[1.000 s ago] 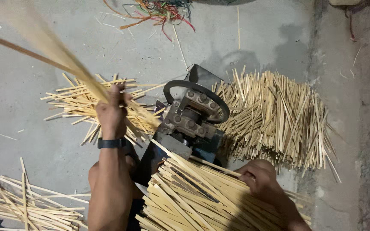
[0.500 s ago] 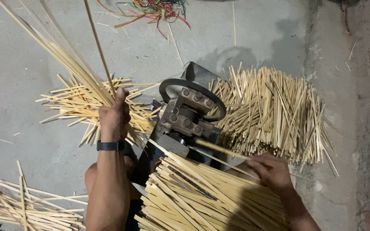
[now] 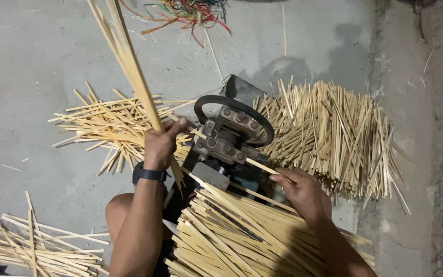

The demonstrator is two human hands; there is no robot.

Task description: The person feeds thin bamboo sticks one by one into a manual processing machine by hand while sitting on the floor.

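Head view, left hand (image 3: 161,145), bamboo strips (image 3: 129,66) pointing up-left

There is a single view, from a camera worn on the person's head, looking almost straight down at the concrete floor (image 3: 37,61). It sits close above the work: the forearms enter from the near edge, with the left hand (image 3: 161,143) left of centre and the right hand (image 3: 303,192) right of centre. The small black machine (image 3: 232,136) lies at the middle of the frame. The far edge takes in coloured wires (image 3: 188,13); the right edge shows a rougher strip of floor. No second view shares the scene.
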